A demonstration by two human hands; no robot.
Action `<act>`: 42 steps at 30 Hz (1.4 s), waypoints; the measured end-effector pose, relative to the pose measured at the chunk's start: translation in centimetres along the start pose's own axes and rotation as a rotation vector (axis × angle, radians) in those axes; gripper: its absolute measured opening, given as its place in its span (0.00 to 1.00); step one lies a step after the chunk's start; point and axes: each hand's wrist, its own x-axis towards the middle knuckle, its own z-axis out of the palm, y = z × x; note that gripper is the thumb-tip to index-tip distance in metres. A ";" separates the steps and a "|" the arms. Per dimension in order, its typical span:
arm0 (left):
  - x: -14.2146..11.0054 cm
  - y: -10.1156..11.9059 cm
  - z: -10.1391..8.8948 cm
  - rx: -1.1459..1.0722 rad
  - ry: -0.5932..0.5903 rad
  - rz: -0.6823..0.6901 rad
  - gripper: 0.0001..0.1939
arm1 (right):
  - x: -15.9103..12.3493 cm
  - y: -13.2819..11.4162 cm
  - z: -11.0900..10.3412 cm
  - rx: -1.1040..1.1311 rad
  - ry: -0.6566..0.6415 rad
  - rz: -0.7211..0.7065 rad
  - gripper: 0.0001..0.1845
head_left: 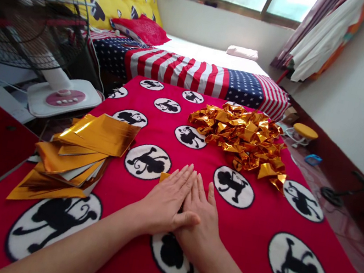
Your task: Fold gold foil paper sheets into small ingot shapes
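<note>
My left hand (167, 199) and my right hand (201, 216) lie flat side by side on a red blanket (251, 222) with black monkey prints. Their fingers are stretched out and pressed down on a small piece of gold foil paper (164, 177); only one corner shows past my left fingers. A stack of flat gold foil sheets (77, 156) lies to the left of my hands. A heap of folded gold foil pieces (245, 135) lies beyond my hands to the right.
A standing fan (31, 13) with a white base (62, 98) is at the left. A bed with a stars-and-stripes cover (196, 71) and red pillow (142, 29) is behind. Cables and small items lie on the floor at right (311, 153).
</note>
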 end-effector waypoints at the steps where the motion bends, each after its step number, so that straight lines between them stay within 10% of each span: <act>1: -0.2 -0.3 -0.1 0.020 0.005 -0.020 0.50 | 0.0 0.0 0.1 -0.004 0.001 0.003 0.41; 16: -1.7 -4.9 -1.7 0.221 0.174 -0.285 0.37 | -0.4 0.4 0.4 0.046 0.065 -0.016 0.45; 26: -0.9 -6.7 -2.9 -0.430 0.500 -0.247 0.18 | 0.3 1.8 0.7 0.381 0.271 0.003 0.33; 33: -1.1 -5.9 -3.2 -0.517 0.450 -0.137 0.25 | 1.4 3.0 0.6 0.791 0.472 0.112 0.14; 42: -1.1 -5.1 -2.6 -0.800 0.275 -0.046 0.18 | 1.1 1.5 -0.1 1.178 0.472 0.431 0.18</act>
